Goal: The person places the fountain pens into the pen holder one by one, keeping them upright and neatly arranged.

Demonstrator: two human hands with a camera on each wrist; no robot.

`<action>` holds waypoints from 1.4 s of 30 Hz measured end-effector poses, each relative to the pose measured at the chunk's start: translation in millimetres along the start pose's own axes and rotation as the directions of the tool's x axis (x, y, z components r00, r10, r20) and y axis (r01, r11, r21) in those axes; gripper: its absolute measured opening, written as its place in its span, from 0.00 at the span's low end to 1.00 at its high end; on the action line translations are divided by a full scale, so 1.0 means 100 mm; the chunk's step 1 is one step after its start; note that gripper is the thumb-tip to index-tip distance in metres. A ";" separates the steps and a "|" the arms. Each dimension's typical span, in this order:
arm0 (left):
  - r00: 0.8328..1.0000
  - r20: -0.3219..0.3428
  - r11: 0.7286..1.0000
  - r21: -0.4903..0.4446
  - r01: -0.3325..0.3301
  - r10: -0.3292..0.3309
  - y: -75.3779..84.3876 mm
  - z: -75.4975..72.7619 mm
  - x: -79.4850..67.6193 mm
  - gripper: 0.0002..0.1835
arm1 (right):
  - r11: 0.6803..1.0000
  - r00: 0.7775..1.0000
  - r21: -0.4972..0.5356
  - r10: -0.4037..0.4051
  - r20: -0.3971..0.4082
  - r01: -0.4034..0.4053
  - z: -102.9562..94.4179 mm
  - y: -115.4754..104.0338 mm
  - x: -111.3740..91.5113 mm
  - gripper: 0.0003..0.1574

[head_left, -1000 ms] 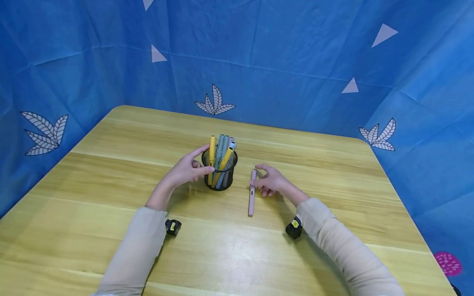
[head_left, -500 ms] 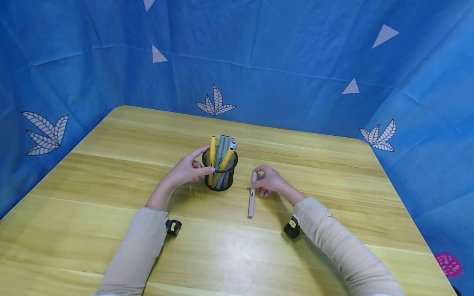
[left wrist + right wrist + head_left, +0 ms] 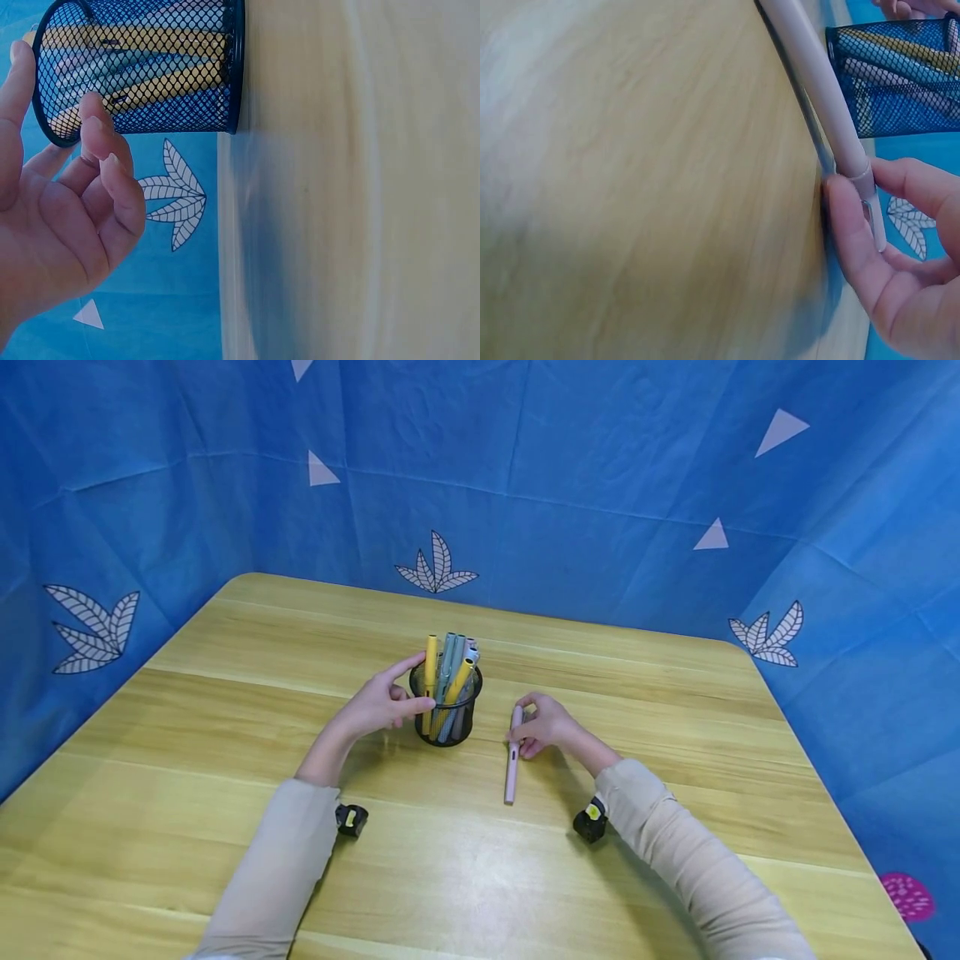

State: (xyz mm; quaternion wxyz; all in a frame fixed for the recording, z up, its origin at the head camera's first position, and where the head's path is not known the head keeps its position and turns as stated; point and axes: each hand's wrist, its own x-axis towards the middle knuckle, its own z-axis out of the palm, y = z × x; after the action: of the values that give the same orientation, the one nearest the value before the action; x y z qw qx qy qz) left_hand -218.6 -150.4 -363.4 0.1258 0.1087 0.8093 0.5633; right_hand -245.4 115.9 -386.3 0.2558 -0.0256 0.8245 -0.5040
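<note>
On the table, a black mesh pen holder (image 3: pixel 446 737) stands upright with several yellow, teal and pale pens (image 3: pixel 448 660) inside. My left hand (image 3: pixel 372 704) holds its rim from the left, index finger at the back and thumb at the front; the other fingers curl loosely in the left wrist view. To the right, a light pink pen (image 3: pixel 511 777) points along the table, near end toward me. My right hand (image 3: pixel 907 285) pinches it between thumb and fingertips near its clip end. Whether the pen is raised off the wood is hard to tell.
The wooden table (image 3: pixel 420 877) has rounded far corners. A blue cloth backdrop (image 3: pixel 525 468) with leaf and triangle prints hangs around its back and sides. A small black wrist camera (image 3: pixel 350 820) sits at the left cuff, another camera (image 3: pixel 590 822) at the right.
My right hand has closed its thumb and fingers on the pink pen, which has shifted very slightly. The left hand and pen holder stay where they were.
</note>
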 end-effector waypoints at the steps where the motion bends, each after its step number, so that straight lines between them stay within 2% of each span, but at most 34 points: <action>1: 1.000 0.001 1.000 -0.002 -0.002 0.002 0.00 0.00 0.00 0.41 | 1.000 1.000 0.000 -0.004 -0.008 0.004 0.00 0.00 0.00 0.34; 8: 1.000 0.011 1.000 -0.014 0.014 -0.014 0.03 -0.01 -0.01 0.41 | 0.999 0.999 0.034 -0.021 -0.036 0.023 0.00 -0.01 0.00 0.35; 15: 1.000 0.015 1.000 0.009 0.015 -0.015 0.25 0.01 -0.14 0.40 | 0.997 0.998 0.063 -0.041 -0.048 0.044 -0.02 0.01 0.00 0.33; 18: 1.000 0.014 1.000 0.011 0.022 -0.022 0.29 0.02 -0.17 0.40 | 0.993 0.997 0.100 -0.058 -0.041 0.062 -0.04 0.00 0.00 0.33; 25: 1.000 0.012 1.000 0.002 0.026 -0.026 0.29 0.02 -0.18 0.40 | 0.989 0.997 0.130 -0.074 -0.026 0.077 -0.10 -0.04 -0.05 0.34; 30: 1.000 0.011 1.000 0.004 0.016 -0.016 0.29 0.02 -0.17 0.40 | 0.986 0.993 0.129 -0.095 -0.066 0.103 -0.13 -0.06 -0.06 0.34; 35: 1.000 0.013 1.000 0.000 0.015 -0.015 0.28 0.02 -0.17 0.40 | 0.964 0.984 0.212 -0.137 -0.112 0.159 -0.17 -0.07 -0.09 0.32; 39: 1.000 0.011 1.000 0.001 0.025 -0.025 0.28 0.02 -0.17 0.40 | 0.948 0.982 0.271 -0.134 -0.132 0.166 -0.19 -0.09 -0.11 0.31; 42: 1.000 0.001 1.000 0.003 0.026 -0.026 0.17 0.01 -0.09 0.40 | 0.937 0.980 0.302 -0.136 -0.144 0.175 -0.20 -0.11 -0.13 0.30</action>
State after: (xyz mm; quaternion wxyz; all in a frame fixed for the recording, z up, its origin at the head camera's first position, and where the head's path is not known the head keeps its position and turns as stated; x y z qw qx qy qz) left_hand -209.1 -146.8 -347.4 0.1335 0.0988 0.8114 0.5604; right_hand -245.8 130.9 -365.0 0.1655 -0.0192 0.7434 -0.6477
